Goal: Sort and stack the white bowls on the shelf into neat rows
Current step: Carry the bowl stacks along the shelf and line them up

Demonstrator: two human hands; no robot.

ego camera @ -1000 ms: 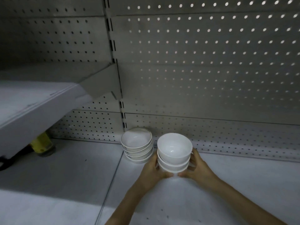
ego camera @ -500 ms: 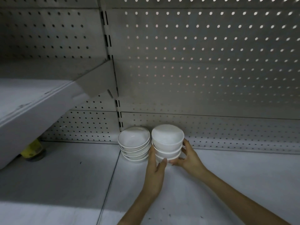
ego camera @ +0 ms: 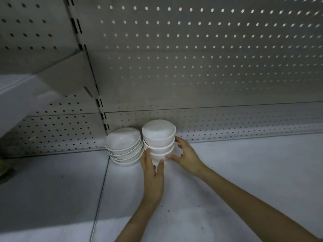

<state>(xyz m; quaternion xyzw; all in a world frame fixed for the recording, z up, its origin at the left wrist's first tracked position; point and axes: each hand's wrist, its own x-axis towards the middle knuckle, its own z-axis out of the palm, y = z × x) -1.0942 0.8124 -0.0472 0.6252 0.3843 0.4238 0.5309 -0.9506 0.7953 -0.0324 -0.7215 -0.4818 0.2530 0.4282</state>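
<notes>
Standing at the back of the shelf point(ego camera: 244, 163), close against the perforated back panel point(ego camera: 192, 67), are two stacks of white bowls side by side and nearly touching. The left stack point(ego camera: 122, 142) has about four shallow bowls with a thin dark line round each rim, nested one in another. The right stack point(ego camera: 159, 137) has three deeper plain bowls, also nested; its top bowl shows only its own white inside.

The left hand point(ego camera: 153, 173) lies against the lower left of the right stack, fingers straight and reaching up between the two stacks, thumb at the bottom bowl's front. The right hand point(ego camera: 187, 157) curls round the stack's right side, fingertips on the upper bowls and thumb low at the base.

How far the left fingers reach between the stacks is hidden. Both forearms are cut off at the bottom edge. An upper shelf point(ego camera: 15, 102) is cut off at the left. A yellowish thing point(ego camera: 2, 165) at the left edge is too dark to make out.
</notes>
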